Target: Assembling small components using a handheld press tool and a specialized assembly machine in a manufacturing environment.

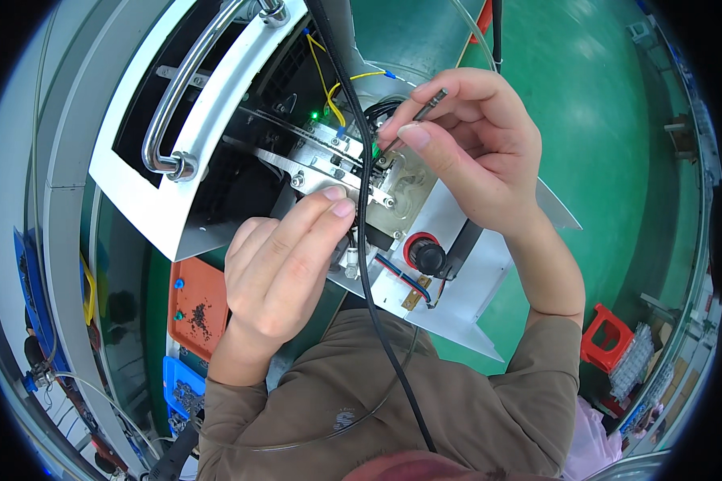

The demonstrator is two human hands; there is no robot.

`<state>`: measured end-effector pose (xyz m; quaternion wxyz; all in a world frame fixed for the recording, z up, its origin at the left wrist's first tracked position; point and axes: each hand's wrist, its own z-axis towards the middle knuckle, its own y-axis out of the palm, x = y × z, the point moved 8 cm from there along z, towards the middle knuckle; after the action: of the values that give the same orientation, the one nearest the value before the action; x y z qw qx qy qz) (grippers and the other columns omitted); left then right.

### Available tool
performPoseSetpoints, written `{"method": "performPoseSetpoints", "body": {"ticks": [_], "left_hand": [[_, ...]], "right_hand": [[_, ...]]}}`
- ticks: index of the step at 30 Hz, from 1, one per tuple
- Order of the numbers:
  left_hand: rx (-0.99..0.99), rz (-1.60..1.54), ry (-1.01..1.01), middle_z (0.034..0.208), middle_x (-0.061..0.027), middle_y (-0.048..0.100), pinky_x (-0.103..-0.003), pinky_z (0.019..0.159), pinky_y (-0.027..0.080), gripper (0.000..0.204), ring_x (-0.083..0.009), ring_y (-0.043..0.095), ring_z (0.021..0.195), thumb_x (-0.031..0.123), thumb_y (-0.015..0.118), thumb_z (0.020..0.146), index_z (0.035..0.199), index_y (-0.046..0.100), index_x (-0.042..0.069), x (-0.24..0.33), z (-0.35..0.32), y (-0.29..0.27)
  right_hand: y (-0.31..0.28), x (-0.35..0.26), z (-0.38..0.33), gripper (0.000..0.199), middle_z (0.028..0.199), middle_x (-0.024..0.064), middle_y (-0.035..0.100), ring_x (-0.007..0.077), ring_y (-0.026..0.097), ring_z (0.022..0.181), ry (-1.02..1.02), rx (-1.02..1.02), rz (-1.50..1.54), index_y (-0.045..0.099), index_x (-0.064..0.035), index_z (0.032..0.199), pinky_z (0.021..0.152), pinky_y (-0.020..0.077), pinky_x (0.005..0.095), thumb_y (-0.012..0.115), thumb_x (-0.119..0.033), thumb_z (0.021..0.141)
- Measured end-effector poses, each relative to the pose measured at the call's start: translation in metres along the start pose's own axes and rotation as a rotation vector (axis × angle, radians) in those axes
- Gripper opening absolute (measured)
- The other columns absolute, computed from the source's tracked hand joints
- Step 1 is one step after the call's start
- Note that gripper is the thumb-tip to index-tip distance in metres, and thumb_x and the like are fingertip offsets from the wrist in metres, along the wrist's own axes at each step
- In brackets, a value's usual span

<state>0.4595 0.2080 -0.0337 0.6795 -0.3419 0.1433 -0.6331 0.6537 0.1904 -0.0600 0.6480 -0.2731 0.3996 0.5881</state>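
My right hand (485, 148) pinches a thin dark metal rod (431, 105) between thumb and fingers, tilted so its lower end points down into an opened machine's mechanism (385, 168). Whether that end touches a part is hard to make out. Fingers pressed together, my left hand (285, 268) has its fingertips at the near edge of a silvery metal bracket (321, 178). Its thumb is hidden, as is whatever may lie under the fingertips. Small screws sit along the bracket, and a green light (314, 115) glows beyond it.
A black cable (367, 240) hangs across the view between my hands. The white cover (148, 200) with its chrome handle (164, 120) stands at left. Near my right forearm is a red-and-black knob (427, 253). An orange tray (186, 280) and blue bin (172, 373) hold small parts.
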Motion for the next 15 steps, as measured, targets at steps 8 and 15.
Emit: {"method": "performPoseSetpoints", "body": {"ticks": [8,15], "left_hand": [[-0.002,0.006,0.004,0.107,-0.0147,0.075,-0.028,0.059,0.047,0.04,-0.0179,0.064,0.067,-0.01,0.078,0.076,0.115,0.072,-0.001,0.001,0.001,-0.001],[-0.018,-0.02,-0.009,0.108,-0.0147,0.075,-0.029,0.06,0.047,0.05,-0.0192,0.064,0.068,-0.015,0.073,0.067,0.115,0.071,-0.002,0.002,0.003,-0.001]], "right_hand": [[0.0,-0.004,0.008,0.03,0.103,0.0184,0.071,0.0226,0.073,0.094,-0.015,-0.016,-0.05,0.051,0.0008,0.126,0.083,0.0612,0.0338,0.061,0.007,0.098],[-0.01,-0.004,0.01,0.029,0.104,0.02,0.071,0.0251,0.073,0.093,0.002,0.067,0.004,0.05,0.0002,0.128,0.083,0.0609,0.0374,0.058,0.002,0.1]]}}
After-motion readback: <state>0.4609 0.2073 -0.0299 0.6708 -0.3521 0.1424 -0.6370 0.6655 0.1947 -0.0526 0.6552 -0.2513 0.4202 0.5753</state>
